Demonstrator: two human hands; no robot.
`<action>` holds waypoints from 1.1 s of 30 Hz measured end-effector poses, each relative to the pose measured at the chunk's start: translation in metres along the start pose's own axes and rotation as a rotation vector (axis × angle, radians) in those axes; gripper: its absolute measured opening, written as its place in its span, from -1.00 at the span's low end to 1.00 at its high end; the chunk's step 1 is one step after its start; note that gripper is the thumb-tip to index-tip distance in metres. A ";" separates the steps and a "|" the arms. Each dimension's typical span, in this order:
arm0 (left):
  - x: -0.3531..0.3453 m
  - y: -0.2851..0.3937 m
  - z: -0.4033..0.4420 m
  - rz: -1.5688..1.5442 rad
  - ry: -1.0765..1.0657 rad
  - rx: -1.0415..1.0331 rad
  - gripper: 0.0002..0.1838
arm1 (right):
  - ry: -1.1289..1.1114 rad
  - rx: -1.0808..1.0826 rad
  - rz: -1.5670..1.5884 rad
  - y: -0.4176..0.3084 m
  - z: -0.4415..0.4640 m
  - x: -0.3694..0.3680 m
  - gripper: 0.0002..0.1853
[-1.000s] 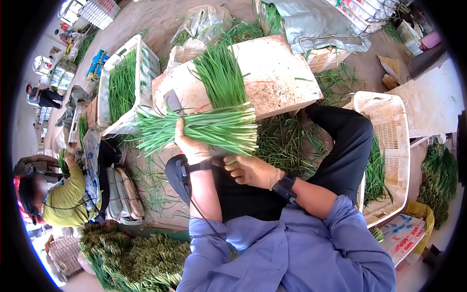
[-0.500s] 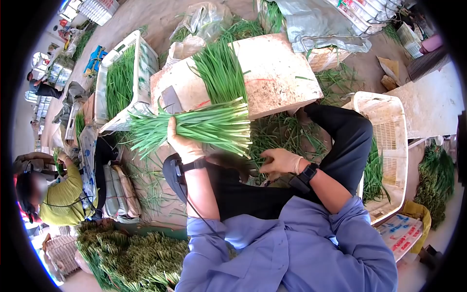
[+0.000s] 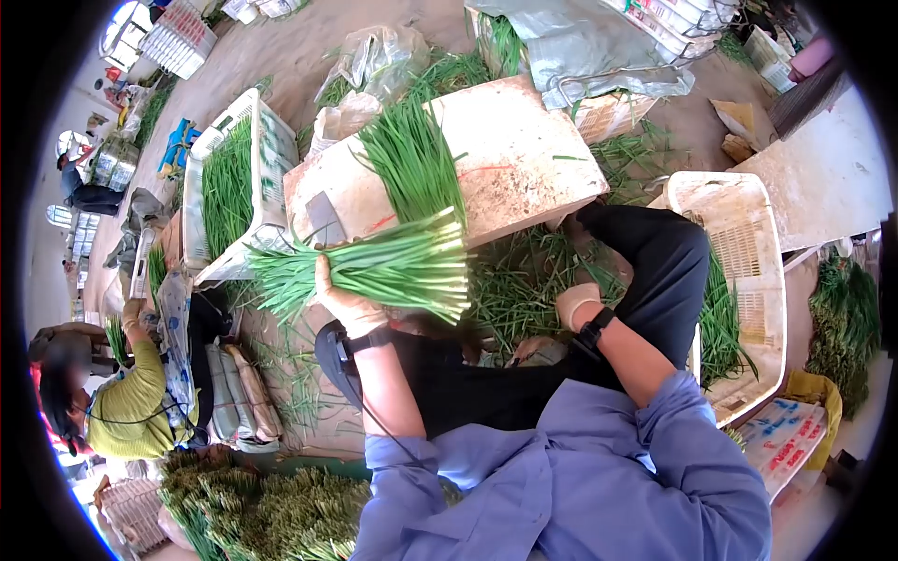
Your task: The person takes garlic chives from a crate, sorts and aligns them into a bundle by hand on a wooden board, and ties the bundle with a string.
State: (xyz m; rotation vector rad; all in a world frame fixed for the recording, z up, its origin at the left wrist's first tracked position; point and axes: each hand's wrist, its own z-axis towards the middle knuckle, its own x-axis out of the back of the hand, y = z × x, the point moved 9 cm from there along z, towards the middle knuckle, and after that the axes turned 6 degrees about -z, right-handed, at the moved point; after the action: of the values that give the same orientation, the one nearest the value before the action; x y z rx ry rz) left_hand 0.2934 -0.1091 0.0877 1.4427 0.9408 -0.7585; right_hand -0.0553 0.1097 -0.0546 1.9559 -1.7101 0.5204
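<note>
Step judged as bundle-holding: left hand (image 3: pixel 350 305) clasped chive bundle (image 3: pixel 398 268), left of frame centre. Right hand (image 3: pixel 577 306), right of centre: finger state indeterminable. Next move seemingly called for level stems.

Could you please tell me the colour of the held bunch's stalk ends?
The stalk ends are whitish green, clearest in the head view.

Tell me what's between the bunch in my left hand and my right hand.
The head view shows loose green leaves scattered on the floor between the held bunch and your right hand.
</note>
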 end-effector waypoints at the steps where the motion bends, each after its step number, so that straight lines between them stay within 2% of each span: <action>1: -0.006 -0.004 -0.002 -0.055 -0.024 0.027 -0.74 | 0.170 0.047 0.196 -0.002 -0.021 0.034 -0.60; 2: -0.006 -0.007 -0.003 -0.102 -0.024 0.020 -0.77 | 0.331 0.096 0.394 -0.008 -0.041 0.066 -0.52; 4: -0.014 -0.013 -0.005 -0.137 -0.064 0.058 -0.78 | 0.592 0.410 0.977 -0.024 -0.057 0.109 -0.44; 6: -0.017 -0.017 -0.005 -0.157 -0.031 0.055 -0.77 | 0.432 0.650 1.494 -0.054 -0.058 0.128 -0.46; 8: -0.017 -0.020 -0.006 -0.115 -0.042 0.059 -0.74 | 0.589 0.619 1.375 -0.063 -0.069 0.153 -0.69; 10: -0.021 -0.018 -0.009 -0.107 -0.061 0.046 -0.70 | 0.598 0.587 1.300 -0.061 -0.064 0.154 -0.76; 12: -0.023 -0.017 -0.009 -0.105 -0.079 0.059 -0.69 | 0.411 0.575 1.478 -0.053 -0.061 0.141 -0.76; 13: -0.023 -0.016 -0.010 -0.105 -0.085 0.066 -0.68 | 0.405 0.573 1.469 -0.044 -0.060 0.136 -0.75; 14: -0.024 -0.015 -0.010 -0.112 -0.108 0.069 -0.68 | 0.433 0.481 1.544 -0.029 -0.052 0.124 -0.78; 16: -0.028 -0.013 -0.010 -0.123 -0.154 0.075 -0.66 | 0.508 0.172 1.448 0.014 -0.036 0.093 -0.75; 18: -0.024 -0.011 -0.010 -0.140 -0.119 0.081 -0.65 | 0.536 -0.180 0.534 0.049 -0.013 0.061 -0.67; 19: -0.025 -0.011 -0.010 -0.148 -0.115 0.084 -0.65 | 0.403 -0.104 0.458 0.046 -0.019 0.051 -0.59; 20: -0.025 -0.012 -0.010 -0.157 -0.110 0.085 -0.65 | 0.434 -0.113 0.502 0.041 -0.031 0.047 -0.47; 22: -0.029 -0.013 -0.012 -0.125 -0.113 0.070 -0.65 | 0.505 0.280 0.996 0.009 -0.050 0.079 -0.47; 24: -0.033 -0.015 -0.015 -0.114 -0.098 0.073 -0.63 | 0.213 0.605 1.586 -0.036 -0.069 0.103 -0.49; 27: -0.036 -0.018 -0.015 -0.079 -0.164 0.069 -0.61 | 0.320 0.725 1.723 -0.058 -0.086 0.142 -0.62; 28: -0.036 -0.017 -0.017 -0.073 -0.146 0.067 -0.60 | 0.308 0.728 1.784 -0.063 -0.080 0.144 -0.67; 30: -0.035 -0.015 -0.016 -0.097 -0.131 0.063 -0.60 | 0.416 0.661 1.638 -0.055 -0.083 0.147 -0.68; 32: -0.036 -0.011 -0.016 -0.098 -0.144 0.057 -0.62 | 0.412 0.615 1.713 -0.035 -0.070 0.133 -0.70; 33: -0.036 -0.009 -0.017 -0.101 -0.150 0.050 -0.62 | 0.440 0.417 1.529 -0.019 -0.048 0.113 -0.69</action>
State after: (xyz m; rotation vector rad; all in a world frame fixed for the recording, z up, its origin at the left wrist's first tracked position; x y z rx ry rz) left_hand 0.2678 -0.0968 0.1165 1.3689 0.8899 -0.9576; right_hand -0.0186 0.0489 0.0480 0.2115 -2.5675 1.7068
